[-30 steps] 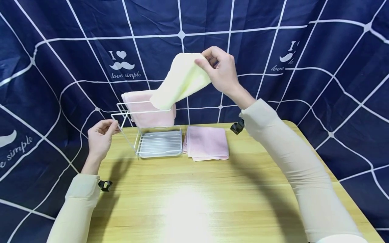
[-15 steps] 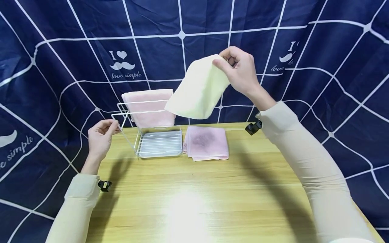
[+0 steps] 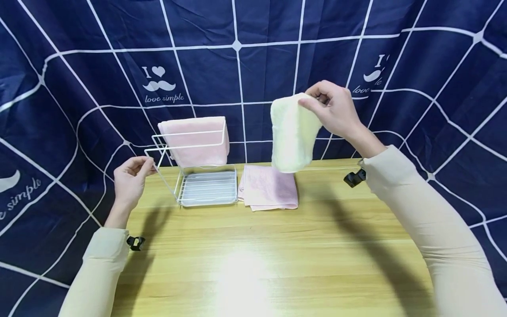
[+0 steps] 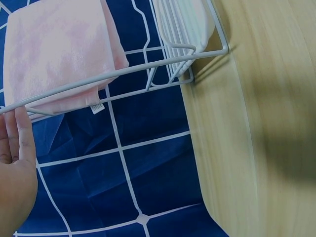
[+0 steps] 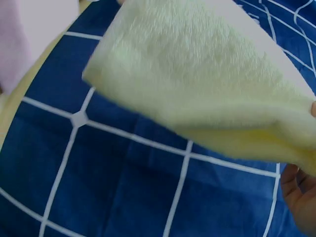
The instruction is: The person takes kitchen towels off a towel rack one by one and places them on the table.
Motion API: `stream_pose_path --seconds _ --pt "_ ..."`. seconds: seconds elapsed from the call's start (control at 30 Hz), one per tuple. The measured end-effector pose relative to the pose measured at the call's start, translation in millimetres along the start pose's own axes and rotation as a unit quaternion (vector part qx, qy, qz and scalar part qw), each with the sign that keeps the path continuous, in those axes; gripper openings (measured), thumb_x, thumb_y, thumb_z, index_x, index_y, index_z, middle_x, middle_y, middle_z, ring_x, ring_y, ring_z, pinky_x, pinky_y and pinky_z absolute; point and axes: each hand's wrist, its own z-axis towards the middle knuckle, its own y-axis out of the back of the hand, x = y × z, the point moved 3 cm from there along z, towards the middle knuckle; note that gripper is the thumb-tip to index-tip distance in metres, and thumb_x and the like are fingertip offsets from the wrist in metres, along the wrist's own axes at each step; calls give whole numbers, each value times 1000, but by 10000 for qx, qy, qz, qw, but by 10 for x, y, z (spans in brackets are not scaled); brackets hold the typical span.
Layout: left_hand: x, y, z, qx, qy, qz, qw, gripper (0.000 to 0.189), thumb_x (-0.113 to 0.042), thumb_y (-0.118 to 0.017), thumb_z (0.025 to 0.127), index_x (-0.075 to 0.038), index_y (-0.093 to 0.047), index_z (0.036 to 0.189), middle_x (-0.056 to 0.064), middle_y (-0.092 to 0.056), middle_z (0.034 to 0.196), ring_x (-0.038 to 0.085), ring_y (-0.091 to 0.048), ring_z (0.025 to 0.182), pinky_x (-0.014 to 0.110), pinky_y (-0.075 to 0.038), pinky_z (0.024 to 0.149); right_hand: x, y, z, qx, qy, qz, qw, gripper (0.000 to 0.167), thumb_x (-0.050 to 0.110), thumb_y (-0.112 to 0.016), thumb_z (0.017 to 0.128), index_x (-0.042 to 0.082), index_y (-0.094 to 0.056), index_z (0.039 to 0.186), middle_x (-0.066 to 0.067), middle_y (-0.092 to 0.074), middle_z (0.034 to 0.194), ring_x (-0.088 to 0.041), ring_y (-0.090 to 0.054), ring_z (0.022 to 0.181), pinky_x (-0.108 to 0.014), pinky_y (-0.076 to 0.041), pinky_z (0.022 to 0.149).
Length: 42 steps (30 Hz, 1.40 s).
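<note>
In the head view my right hand [image 3: 334, 108] pinches a pale yellow towel [image 3: 293, 134] by its upper right corner. The towel hangs down in the air, its lower edge overlapping a folded pink towel on the table. My left hand [image 3: 132, 178] pinches the left upright of a white wire rack [image 3: 162, 149]. Over the rack's upper bar hangs a light pink towel [image 3: 198, 141]; the left wrist view shows this pink towel [image 4: 59, 54] with a small label at its lower edge. The right wrist view is largely filled by the yellow towel [image 5: 187, 74].
A folded pink towel [image 3: 265, 189] lies on the wooden table [image 3: 237, 246], just right of the rack's base. At the rack's bottom sits a shallow white tray [image 3: 207, 189] under wires. A navy curtain [image 3: 269, 48] with white lines stands behind the table.
My right hand has carried the yellow towel right and away from the rack, lastly downward, and the towel now hangs straighter. My left hand has stayed at the rack.
</note>
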Motion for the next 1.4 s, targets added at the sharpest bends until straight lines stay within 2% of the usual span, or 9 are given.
stream_pose_path --seconds 0.13,0.33,0.6,0.73,1.0,1.1,1.3,1.4 --pt "0 6 -4 8 -12 35 10000 14 7 -70 96 -3 -75 89 -3 -77 74 4 -73 64 17 -66 66 -103 43 -131 117 15 -250 9996 11 12 -85 90 5 -77 94 21 -58 78 0 -47 65 -11 -35 57" --pt "6 5 -1 12 -23 31 10000 11 9 -69 96 1 -74 90 -5 -76 73 3 -73 64 16 -66 66 -253 75 -309 325 78 -419 9986 8 10 -85 88 6 -79 93 12 -62 81 1 -47 69 -11 -36 60" --pt "7 -11 15 2 10 98 10000 10 6 -70 96 0 -74 89 -6 -76 73 3 -72 64 15 -66 66 -467 169 -525 526 33 -723 9960 10 10 -85 88 5 -78 92 5 -55 77 -1 -43 67 -15 -33 58" --pt "12 -18 28 55 -4 89 9999 5 5 -72 96 3 -74 91 -5 -76 74 3 -73 65 16 -66 66 -559 206 -614 607 -7 -830 9947 9 9 -85 88 5 -78 92 3 -56 76 -1 -42 67 -15 -32 58" --pt "12 -23 17 -32 10 43 10000 26 12 -66 96 -11 -75 86 -5 -76 73 3 -72 64 16 -66 65 -724 220 -803 892 20 -1054 9904 9 9 -85 88 7 -77 90 1 -58 77 0 -43 67 -14 -33 59" --pt "6 -32 9 -16 22 57 10000 23 12 -66 96 -8 -75 87 -4 -76 74 4 -72 65 16 -66 65 -764 235 -885 993 35 -1091 9891 10 9 -86 87 8 -76 89 1 -58 76 0 -44 67 -14 -33 58" --pt "-2 -23 -8 -12 4 119 9999 3 7 -71 95 6 -73 93 -5 -76 74 3 -72 65 16 -66 66 -796 267 -1010 1170 69 -1186 9860 11 11 -87 86 14 -76 88 3 -57 74 -1 -44 67 -14 -33 60" --pt "-8 -14 -21 -31 -1 137 9999 3 5 -73 95 8 -73 94 -5 -76 74 4 -72 65 17 -66 66 -794 287 -1056 1242 56 -1218 9847 11 12 -87 86 17 -77 87 4 -58 75 -1 -45 68 -13 -34 60"
